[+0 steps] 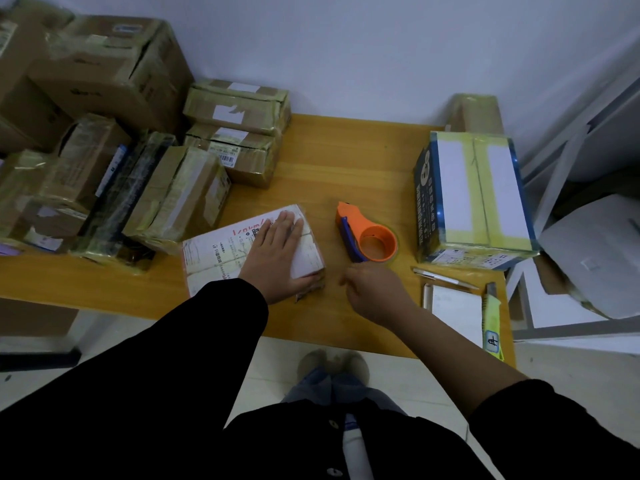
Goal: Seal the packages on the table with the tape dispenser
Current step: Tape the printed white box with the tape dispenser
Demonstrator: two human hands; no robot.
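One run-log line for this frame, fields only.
left hand: flat on white package | right hand: loosely curled, empty, near tape dispenser | tape dispenser: lying on table

One wide-angle camera, worn on the person's head, gives the only view. It faces forward and steeply down onto the wooden table, close enough that the orange tape dispenser sits near mid-frame. Nearer the lens than the dispenser are the person's black sleeves and, below the table's edge, their shoes on the floor. Beyond the dispenser a white wall fills the top. Left of it taped cartons reach the frame edge; right of it stands white shelving. Straight lines bow toward the corners.
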